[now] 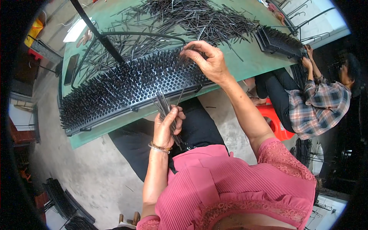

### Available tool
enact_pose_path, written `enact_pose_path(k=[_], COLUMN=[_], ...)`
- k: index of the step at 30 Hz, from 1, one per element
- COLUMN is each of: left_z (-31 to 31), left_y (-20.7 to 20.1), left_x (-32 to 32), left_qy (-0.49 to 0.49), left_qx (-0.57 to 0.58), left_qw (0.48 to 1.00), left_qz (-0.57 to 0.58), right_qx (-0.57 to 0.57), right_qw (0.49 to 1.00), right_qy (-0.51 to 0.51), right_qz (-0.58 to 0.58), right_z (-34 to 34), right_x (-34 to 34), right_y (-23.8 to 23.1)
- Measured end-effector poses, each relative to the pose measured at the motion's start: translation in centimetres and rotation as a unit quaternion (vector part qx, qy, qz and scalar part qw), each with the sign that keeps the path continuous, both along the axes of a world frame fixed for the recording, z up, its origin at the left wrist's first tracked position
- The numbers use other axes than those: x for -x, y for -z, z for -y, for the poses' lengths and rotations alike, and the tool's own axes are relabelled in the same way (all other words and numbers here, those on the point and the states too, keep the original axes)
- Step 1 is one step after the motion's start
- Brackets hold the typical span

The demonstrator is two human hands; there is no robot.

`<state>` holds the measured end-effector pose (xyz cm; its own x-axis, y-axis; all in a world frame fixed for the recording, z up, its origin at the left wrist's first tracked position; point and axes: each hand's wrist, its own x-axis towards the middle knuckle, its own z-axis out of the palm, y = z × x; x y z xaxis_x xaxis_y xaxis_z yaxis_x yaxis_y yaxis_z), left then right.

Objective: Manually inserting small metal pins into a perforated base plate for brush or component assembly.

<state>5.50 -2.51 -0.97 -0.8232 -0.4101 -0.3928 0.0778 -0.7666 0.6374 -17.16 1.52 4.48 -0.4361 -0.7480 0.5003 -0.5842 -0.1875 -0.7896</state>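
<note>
My left hand [167,124] is closed round a bundle of thin dark sticks [163,105], held in front of the near edge of a long perforated rack [153,94]. One stick leans out of the bundle to the right. Many upright dark sticks [111,86] fill most of the rack's holes; a strip of bare holes shows along its near side. Over the rack's right part, my right hand [207,59] has thumb and fingers brought together in a pinch among the stick tops. Blur at its fingertips hides what it grips.
A large heap of loose dark sticks [199,19] covers the far side of the green table [237,65]. A black post [96,32] rises beyond the rack. At right, a co-worker in a plaid shirt [318,107] sits on a red stool [274,120] beside a second filled rack [280,42].
</note>
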Motion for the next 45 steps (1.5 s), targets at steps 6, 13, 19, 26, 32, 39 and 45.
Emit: enact_pose_path(k=[6,13,19,26,32,39,45], left_z=[-0.1,-0.1,-0.2,-0.1,-0.2,-0.4,-0.4], left_y=[-0.1,-0.2,-0.4,-0.4,-0.5,-0.4,-0.3], left_x=[0.0,0.1,0.2,0.3,0.4,0.4,0.5], left_qy=[-0.002,-0.007,-0.007,-0.005,-0.006,0.004,0.003], left_qx=[-0.003,-0.007,-0.006,-0.008,-0.004,0.009,0.007], left_qw=[1.0,1.0,1.0,1.0,1.0,1.0,1.0], left_qz=[0.003,0.002,0.003,0.013,0.013,0.014,0.015], right_qx=[-0.001,0.027,0.035,0.023,0.034,0.028,0.018], right_qw=[0.999,0.995,0.986,0.985,0.981,0.974,0.968], right_qy=[0.015,0.091,0.146,0.066,0.052,0.035,0.047], right_qz=[0.035,-0.037,-0.076,-0.155,-0.183,-0.22,-0.248], right_z=[-0.2,0.0,-0.4,-0.3,-0.2,-0.2,0.1], right_x=[-0.3,-1.1,-1.8,-2.3,-2.0,-1.8,-1.4], right_y=[0.8,1.2,1.4,0.8,0.9,0.7,1.3])
